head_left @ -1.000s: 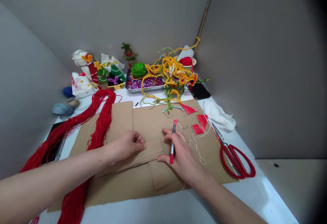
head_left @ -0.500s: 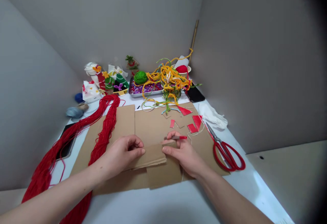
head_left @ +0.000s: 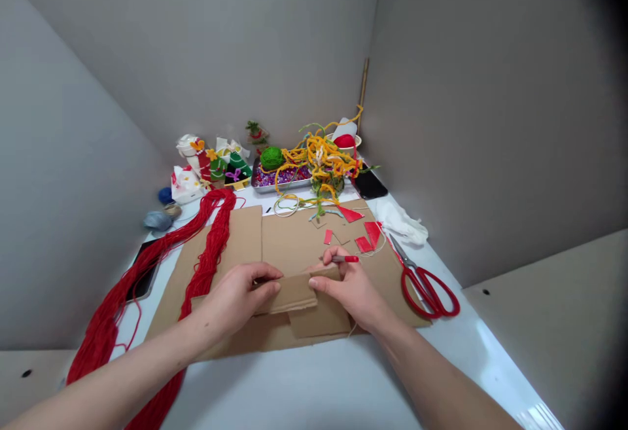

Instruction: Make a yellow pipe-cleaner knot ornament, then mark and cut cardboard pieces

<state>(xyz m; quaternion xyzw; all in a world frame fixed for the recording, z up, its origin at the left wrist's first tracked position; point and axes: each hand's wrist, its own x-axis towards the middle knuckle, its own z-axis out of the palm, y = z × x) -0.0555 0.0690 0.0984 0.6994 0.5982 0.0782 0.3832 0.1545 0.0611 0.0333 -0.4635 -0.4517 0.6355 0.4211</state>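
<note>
My left hand (head_left: 241,296) and my right hand (head_left: 349,289) both pinch a small folded piece of brown cardboard (head_left: 290,292), one at each end, just above a large cardboard sheet (head_left: 289,240) on the white table. My right hand also holds a red pen (head_left: 345,259) between its fingers, pointing right. Another small cardboard piece (head_left: 318,320) lies under my right hand.
Red scissors (head_left: 426,282) lie to the right beside white cloth (head_left: 403,224). Red paper scraps (head_left: 369,237) sit on the sheet. A thick bundle of red yarn (head_left: 196,260) runs down the left. A metal tray (head_left: 282,178), yellow yarn tangle (head_left: 321,152), craft figures (head_left: 216,165) and a dark phone (head_left: 370,184) stand at the back.
My right hand turned from lying flat to pinching the cardboard piece, the pen swinging sideways. Both hands raised the piece slightly. The view tilted upward.
</note>
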